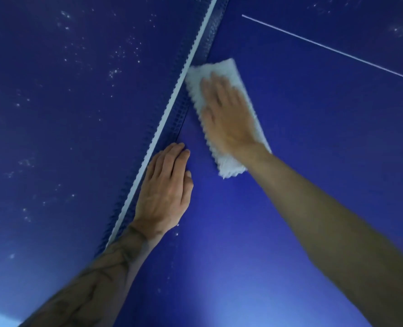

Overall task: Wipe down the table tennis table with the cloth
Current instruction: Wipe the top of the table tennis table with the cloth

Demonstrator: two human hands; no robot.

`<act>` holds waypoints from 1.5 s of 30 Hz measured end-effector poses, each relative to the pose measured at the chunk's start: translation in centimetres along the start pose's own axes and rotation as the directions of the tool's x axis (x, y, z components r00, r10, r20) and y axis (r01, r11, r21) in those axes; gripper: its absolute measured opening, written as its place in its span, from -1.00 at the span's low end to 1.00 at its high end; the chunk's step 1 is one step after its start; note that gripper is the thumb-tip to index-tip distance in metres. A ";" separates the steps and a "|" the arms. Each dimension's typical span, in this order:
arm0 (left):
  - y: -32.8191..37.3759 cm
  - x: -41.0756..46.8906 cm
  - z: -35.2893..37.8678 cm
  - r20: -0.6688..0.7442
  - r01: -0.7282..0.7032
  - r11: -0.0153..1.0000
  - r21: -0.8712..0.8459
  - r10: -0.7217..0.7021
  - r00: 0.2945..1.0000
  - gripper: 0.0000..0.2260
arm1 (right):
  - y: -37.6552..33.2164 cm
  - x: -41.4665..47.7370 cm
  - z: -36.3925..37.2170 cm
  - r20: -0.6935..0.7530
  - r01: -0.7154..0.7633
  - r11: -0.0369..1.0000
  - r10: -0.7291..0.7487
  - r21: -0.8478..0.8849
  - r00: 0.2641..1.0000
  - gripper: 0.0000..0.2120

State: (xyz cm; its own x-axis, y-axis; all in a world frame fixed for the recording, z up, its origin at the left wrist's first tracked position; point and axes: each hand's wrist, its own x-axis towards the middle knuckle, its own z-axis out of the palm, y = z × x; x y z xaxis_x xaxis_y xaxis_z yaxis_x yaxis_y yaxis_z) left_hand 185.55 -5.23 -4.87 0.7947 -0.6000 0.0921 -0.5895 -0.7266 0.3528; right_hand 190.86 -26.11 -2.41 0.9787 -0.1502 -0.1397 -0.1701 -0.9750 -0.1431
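The left half of the table tennis table (54, 138) is a smooth, matt, deep-blue sheet scattered with small white specks (115, 72), thickest toward the upper middle. At the bottom left corner the surface fades into a pale glare, and what lies there cannot be made out.

The net (172, 100) runs diagonally from the lower middle to the top edge. It is a dark blue mesh with a narrow white tape along its top, and its far end is cut off by the frame.

Just right of the net, the left hand (165, 192) lies flat on the blue surface with fingers straight and pressed together, the little-finger side close against the mesh. Its forearm (101, 274) carries dark tattoo lines and crosses over the net's lower end, hiding it.

Further right, the cloth (221, 67) lies on the right half of the table, its upper corner touching the net. It is white, fluffy, folded into a long rectangle, and has a shaggy, toothed edge.

The right hand (226, 119) presses down on the cloth with palm flat and fingers straight and slightly apart. It covers the cloth's middle, and the fingers are blurred, so their tips are hard to separate. The bare right forearm (325, 220) leaves the frame at the lower right.

A thin white line (325, 47) crosses the upper right of the table.
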 end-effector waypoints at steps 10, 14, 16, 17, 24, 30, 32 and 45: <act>-0.4 -11.2 -2.3 -0.003 0.029 0.997 -0.078 -0.029 1.000 -0.64 | 0.7 -2.3 -0.3 0.031 -0.128 0.992 0.128 0.022 0.991 -0.43; -0.7 -13.6 -2.6 0.016 0.037 0.997 -0.068 -0.036 0.999 -0.65 | -5.2 -6.0 2.0 0.018 0.051 0.999 -0.051 -0.005 0.999 -0.42; -0.9 -14.5 -3.0 0.020 0.044 0.997 -0.065 -0.042 0.999 -0.64 | -7.4 -10.7 3.0 0.027 0.216 0.976 -0.216 -0.023 0.976 -0.42; -1.1 -15.0 -3.3 0.025 0.049 0.996 -0.069 -0.047 0.999 -0.64 | -7.7 -12.9 3.4 0.038 0.268 0.963 -0.267 -0.007 0.963 -0.44; -2.7 -17.7 -4.5 0.052 0.028 0.997 -0.073 -0.025 0.998 -0.63 | -5.9 -9.1 1.8 0.040 -0.113 0.992 0.111 0.055 0.993 -0.43; -2.8 -18.9 -4.0 0.047 0.100 0.987 -0.126 -0.095 0.994 -0.63 | -14.0 -16.7 4.9 -0.006 0.110 0.994 -0.110 0.017 0.994 -0.41; -2.8 -19.3 -4.4 0.057 0.107 0.984 -0.145 -0.099 0.993 -0.64 | -14.3 -20.0 5.4 0.021 0.165 0.985 -0.166 0.059 0.986 -0.44; -2.7 -21.8 -7.0 0.025 0.119 0.932 -0.343 -0.118 0.993 -0.69 | -20.0 -27.2 7.4 -0.018 0.039 0.995 -0.038 0.089 0.999 -0.42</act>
State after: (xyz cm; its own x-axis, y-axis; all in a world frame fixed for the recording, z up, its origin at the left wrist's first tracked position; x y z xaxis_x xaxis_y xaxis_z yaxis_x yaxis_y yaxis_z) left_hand 170.80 12.18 -1.31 0.8549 -0.5181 0.0267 -0.4046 -0.6337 0.6593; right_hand 166.77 -1.33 -2.97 0.9864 -0.1160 -0.1168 -0.1409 -0.9618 -0.2347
